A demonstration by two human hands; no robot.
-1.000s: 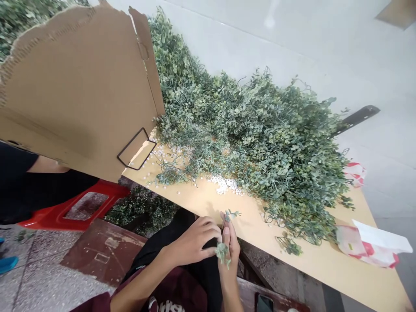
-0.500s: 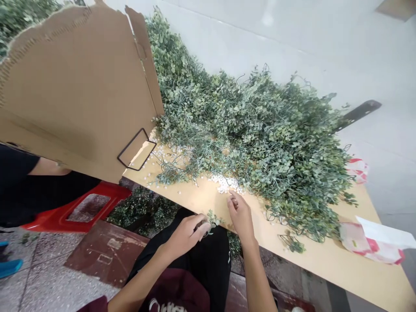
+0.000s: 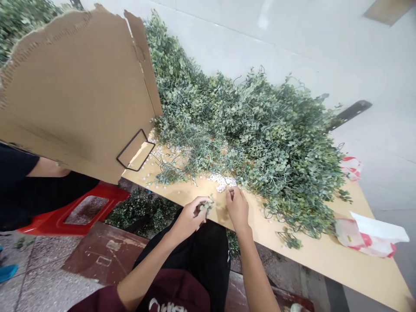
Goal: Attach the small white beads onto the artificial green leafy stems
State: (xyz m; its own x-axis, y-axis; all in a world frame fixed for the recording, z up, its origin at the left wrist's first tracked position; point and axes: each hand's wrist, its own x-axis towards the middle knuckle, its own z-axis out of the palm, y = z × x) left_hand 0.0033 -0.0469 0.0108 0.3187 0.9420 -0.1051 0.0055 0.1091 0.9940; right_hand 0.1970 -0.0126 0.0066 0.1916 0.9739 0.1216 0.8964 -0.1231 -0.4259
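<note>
My left hand [image 3: 191, 217] grips a sprig [image 3: 208, 205]; my right hand [image 3: 238, 209], grip unclear, could scatter white bits [image 3: 220, 181] by brushing them.

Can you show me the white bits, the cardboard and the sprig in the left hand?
White bits [image 3: 222, 180]: head view, middle of the heap.
Cardboard [image 3: 81, 89]: head view, middle of its flat side.
Sprig [image 3: 208, 204]: head view, leaves poking from the left hand [image 3: 192, 215].

My left hand [image 3: 191, 216] holds a leafy sprig [image 3: 207, 207]; my right hand [image 3: 238, 209] is at the edge of white bits [image 3: 221, 181] on the surface [image 3: 352, 263], near heaped greenery [image 3: 276, 130].
</note>
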